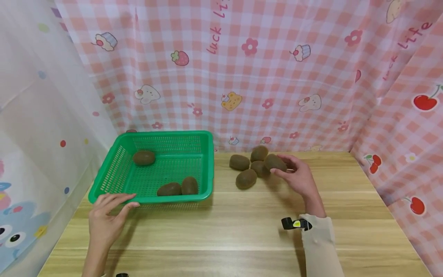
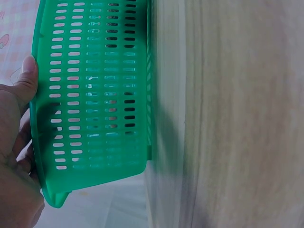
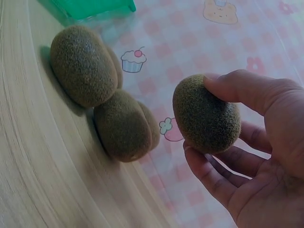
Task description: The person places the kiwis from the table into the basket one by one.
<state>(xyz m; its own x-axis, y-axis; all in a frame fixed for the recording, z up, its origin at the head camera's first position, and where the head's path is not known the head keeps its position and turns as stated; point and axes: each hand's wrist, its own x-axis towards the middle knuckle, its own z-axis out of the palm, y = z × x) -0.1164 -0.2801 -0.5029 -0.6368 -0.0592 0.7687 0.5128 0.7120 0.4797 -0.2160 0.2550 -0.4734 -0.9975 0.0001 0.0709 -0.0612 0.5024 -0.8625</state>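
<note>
My right hand (image 1: 299, 177) pinches a brown kiwi (image 3: 206, 114) between thumb and fingertips; the right wrist view shows it raised off the table. Just left of that hand, several more kiwis (image 1: 246, 179) lie grouped on the table. A green plastic basket (image 1: 210, 165) with slotted walls stands on the left, holding one kiwi (image 1: 144, 158) toward the back and two kiwis (image 1: 169, 189) along its front wall. At the basket's front left rim, my left hand (image 1: 105, 217) grips the edge, thumb (image 2: 28, 78) at the rim and fingers partly hidden behind it.
The wooden table (image 1: 235, 238) runs back to a pink checked curtain (image 1: 270, 77) right behind the kiwis and basket. Another curtain (image 1: 45, 115) with coloured dots hangs at the left, close to the basket. A checked curtain (image 1: 408, 154) with cherries borders the right side.
</note>
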